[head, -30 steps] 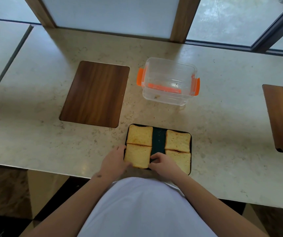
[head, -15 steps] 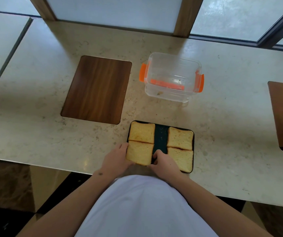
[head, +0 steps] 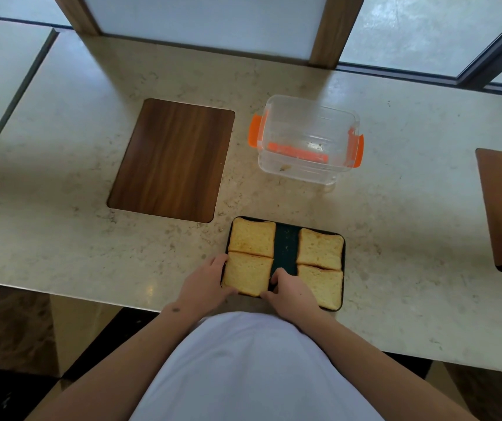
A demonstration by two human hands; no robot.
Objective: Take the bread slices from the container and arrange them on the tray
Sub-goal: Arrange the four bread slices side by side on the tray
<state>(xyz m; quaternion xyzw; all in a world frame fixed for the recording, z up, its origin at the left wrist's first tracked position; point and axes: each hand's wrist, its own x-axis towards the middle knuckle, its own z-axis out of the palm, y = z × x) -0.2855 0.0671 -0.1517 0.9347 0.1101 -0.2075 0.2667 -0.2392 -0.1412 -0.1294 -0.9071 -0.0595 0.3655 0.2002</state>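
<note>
Four bread slices sit on the dark tray at the table's near edge, two per side w/ a bare strip between; container beyond looks empty bar crumbs. Left hand and right hand flank the near-left slice, fingers on its edges, nudging not clamping. Risk imo: the tray is close to the table's edge, so a hard pull could tip it off; pinching could tear the soft slice
</note>
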